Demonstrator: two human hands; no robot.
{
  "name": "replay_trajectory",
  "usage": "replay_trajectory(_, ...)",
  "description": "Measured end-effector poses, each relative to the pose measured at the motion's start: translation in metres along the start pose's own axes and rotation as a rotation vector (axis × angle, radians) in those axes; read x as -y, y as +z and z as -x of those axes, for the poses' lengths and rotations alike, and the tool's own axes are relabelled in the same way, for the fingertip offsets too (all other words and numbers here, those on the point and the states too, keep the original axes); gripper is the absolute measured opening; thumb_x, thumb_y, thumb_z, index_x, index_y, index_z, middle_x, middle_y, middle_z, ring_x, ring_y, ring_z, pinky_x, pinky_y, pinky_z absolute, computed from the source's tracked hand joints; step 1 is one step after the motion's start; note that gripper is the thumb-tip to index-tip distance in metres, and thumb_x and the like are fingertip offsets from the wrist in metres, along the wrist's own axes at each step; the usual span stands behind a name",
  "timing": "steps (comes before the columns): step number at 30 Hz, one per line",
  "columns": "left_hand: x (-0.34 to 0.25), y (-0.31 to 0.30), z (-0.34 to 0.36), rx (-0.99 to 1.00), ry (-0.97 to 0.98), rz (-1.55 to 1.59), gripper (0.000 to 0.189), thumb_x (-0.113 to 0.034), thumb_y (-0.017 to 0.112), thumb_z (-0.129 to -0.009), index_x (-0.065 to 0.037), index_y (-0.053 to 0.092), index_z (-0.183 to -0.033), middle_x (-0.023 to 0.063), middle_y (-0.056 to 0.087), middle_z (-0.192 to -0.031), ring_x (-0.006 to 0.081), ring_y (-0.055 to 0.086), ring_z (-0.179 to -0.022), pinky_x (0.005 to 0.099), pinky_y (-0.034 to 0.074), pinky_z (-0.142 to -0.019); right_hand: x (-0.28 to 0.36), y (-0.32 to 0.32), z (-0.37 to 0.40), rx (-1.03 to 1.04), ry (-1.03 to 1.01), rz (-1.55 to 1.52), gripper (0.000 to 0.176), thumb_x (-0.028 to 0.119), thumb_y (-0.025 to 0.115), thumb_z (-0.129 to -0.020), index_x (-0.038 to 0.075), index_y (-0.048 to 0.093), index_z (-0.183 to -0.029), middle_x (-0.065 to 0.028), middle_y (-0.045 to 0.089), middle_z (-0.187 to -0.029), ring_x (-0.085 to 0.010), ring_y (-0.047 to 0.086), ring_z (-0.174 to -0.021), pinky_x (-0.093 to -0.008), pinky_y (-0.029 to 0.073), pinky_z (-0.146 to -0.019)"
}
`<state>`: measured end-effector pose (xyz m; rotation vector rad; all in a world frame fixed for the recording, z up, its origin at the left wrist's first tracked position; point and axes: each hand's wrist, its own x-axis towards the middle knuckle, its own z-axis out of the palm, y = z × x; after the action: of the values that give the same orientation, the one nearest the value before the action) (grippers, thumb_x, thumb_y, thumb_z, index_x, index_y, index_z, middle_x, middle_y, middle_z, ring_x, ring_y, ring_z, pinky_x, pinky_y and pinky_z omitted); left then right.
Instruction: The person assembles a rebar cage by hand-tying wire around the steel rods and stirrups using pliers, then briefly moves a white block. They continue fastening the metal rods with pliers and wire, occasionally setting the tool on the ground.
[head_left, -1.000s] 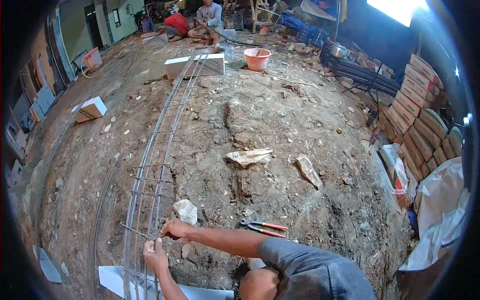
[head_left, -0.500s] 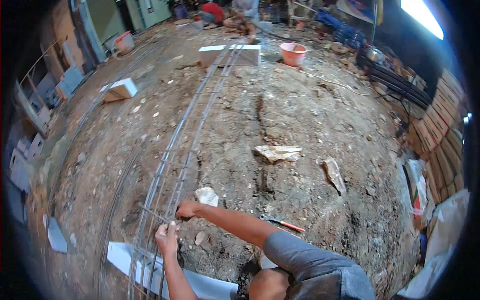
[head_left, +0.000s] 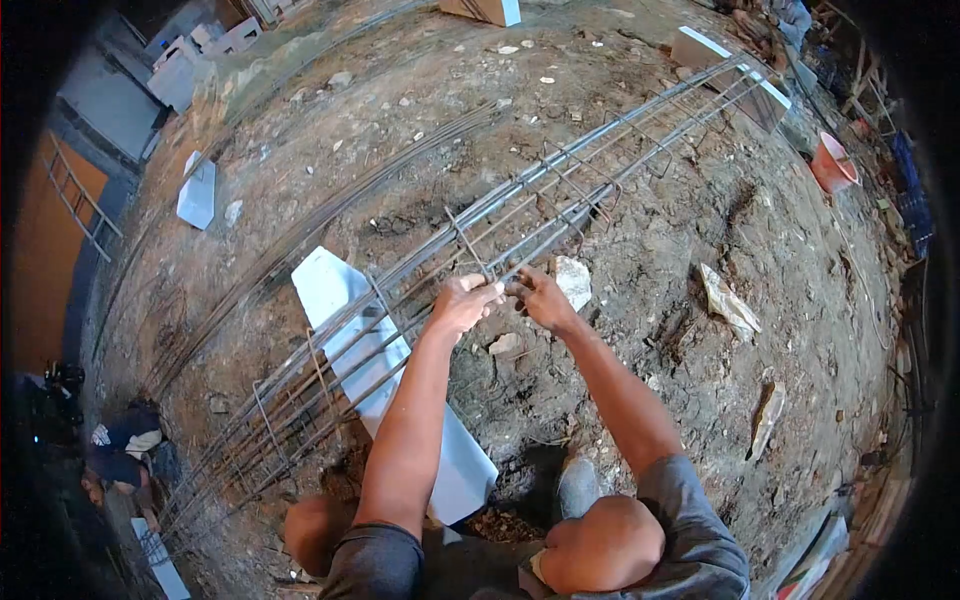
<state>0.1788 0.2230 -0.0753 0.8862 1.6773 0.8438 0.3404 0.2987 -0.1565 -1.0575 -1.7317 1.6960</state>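
Observation:
A long cage of steel bars with square wire stirrups runs diagonally from the lower left to the upper right. My left hand is closed on the near edge of the cage, beside a stirrup. Just right of it, my right hand is closed at the same bar, its fingertips close to the left ones; whatever is between them is too small to make out. Under the cage, left of my hands, lies a white block. A pale stone sits beside my right hand.
More loose bars lie on the rough dirt behind the cage. Another white block supports its far end, near an orange bucket. A person crouches at the lower left by the cage's end. Flat pale scraps lie at the right.
The view has turned left, so the cage now slants across it and the crouching person shows. My hands remain together at the cage's near edge. The red-handled tool has left view.

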Motion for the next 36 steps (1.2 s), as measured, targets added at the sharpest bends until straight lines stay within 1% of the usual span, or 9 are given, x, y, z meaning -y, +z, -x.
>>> replay_trajectory(3,-0.001,0.000,0.000,-0.018,0.015,-0.046,0.031,-0.029,0.070,-0.088,-0.001,0.071,-0.101,0.0045,0.070,-0.083,0.0099,0.055,-0.063,0.0279,0.045,-0.059,0.040,-0.013,0.027,-0.140,-0.025,0.674,0.021,0.020,0.056,-0.093,0.002,0.064,-0.092,-0.0160,0.066,-0.079,-0.0329,0.063,-0.069,-0.0436,0.049,-0.067)
replay_trajectory(6,0.001,-0.001,-0.004,-0.027,0.016,-0.087,0.036,-0.033,0.071,-0.086,0.000,0.071,-0.101,0.0054,0.070,-0.083,0.0128,0.056,-0.065,0.0318,0.045,-0.061,0.093,-0.018,0.037,-0.306,-0.198,0.671,0.025,0.025,0.057,-0.090,0.002,0.066,-0.088,-0.0208,0.066,-0.084,-0.0407,0.063,-0.076,-0.0473,0.049,-0.070)
replay_trajectory(10,0.003,-0.001,-0.011,-0.034,-0.068,-0.165,0.036,-0.033,0.072,-0.084,-0.002,0.072,-0.103,0.0055,0.067,-0.080,0.0146,0.055,-0.066,0.0322,0.044,-0.061,0.109,-0.020,0.011,-0.253,-0.475,1.147,0.026,0.029,0.056,-0.090,0.007,0.070,-0.094,-0.0176,0.067,-0.097,-0.0388,0.060,-0.101,-0.0556,0.044,-0.089)
replay_trajectory(14,0.032,0.005,-0.038,-0.135,-0.037,-0.214,0.026,-0.029,0.075,-0.082,-0.005,0.074,-0.092,0.0038,0.064,-0.071,0.0135,0.053,-0.063,0.0333,0.040,-0.054,0.100,-0.005,-0.023,0.110,-0.103,1.433,0.031,0.033,0.056,-0.090,0.011,0.072,-0.105,-0.0204,0.066,-0.109,-0.0395,0.055,-0.118,-0.0600,0.039,-0.097)
replay_trajectory(20,0.015,0.004,-0.020,-0.067,0.052,-0.064,0.022,-0.028,0.074,-0.082,-0.007,0.075,-0.088,0.0029,0.066,-0.072,0.0133,0.053,-0.062,0.0326,0.041,-0.053,0.089,-0.001,-0.024,-0.007,-0.235,1.404,0.029,0.038,0.064,-0.083,0.012,0.076,-0.083,-0.0126,0.072,-0.085,-0.0344,0.069,-0.085,-0.0511,0.044,-0.094)
replay_trajectory(22,0.002,0.003,-0.006,-0.071,0.020,-0.070,0.018,-0.021,0.070,-0.084,-0.008,0.074,-0.096,0.0036,0.068,-0.077,0.0127,0.055,-0.063,0.0313,0.044,-0.055,0.095,-0.002,-0.018,-0.192,-0.207,0.901,0.028,0.034,0.063,-0.082,0.009,0.074,-0.081,-0.0169,0.070,-0.080,-0.0348,0.069,-0.079,-0.0501,0.047,-0.086)
replay_trajectory(28,0.023,0.005,-0.025,-0.091,0.114,-0.047,0.035,-0.011,0.065,-0.081,-0.003,0.069,-0.114,0.0175,0.071,-0.087,0.0225,0.063,-0.076,0.0364,0.048,-0.069,0.093,0.018,0.004,-0.199,-0.237,0.805,0.025,0.025,0.061,-0.081,0.002,0.070,-0.082,-0.0202,0.068,-0.083,-0.0379,0.063,-0.083,-0.0476,0.042,-0.093)
replay_trajectory(30,0.018,0.001,-0.020,-0.062,0.097,-0.034,0.038,-0.013,0.067,-0.081,-0.002,0.066,-0.117,0.0193,0.071,-0.091,0.0232,0.064,-0.079,0.0355,0.049,-0.071,0.085,0.024,0.021,-0.341,-0.515,0.988,0.020,0.020,0.060,-0.082,0.001,0.065,-0.087,-0.0196,0.064,-0.088,-0.0387,0.057,-0.088,-0.0477,0.043,-0.087)
replay_trajectory(36,0.018,-0.001,-0.013,-0.012,0.118,-0.011,0.025,-0.016,0.066,-0.088,-0.007,0.069,-0.111,0.0029,0.067,-0.084,0.0110,0.057,-0.064,0.0283,0.048,-0.056,0.050,0.037,0.034,-0.473,-0.425,0.570,0.014,0.014,0.057,-0.087,0.001,0.060,-0.088,-0.0186,0.060,-0.088,-0.0373,0.056,-0.087,-0.0460,0.045,-0.080)
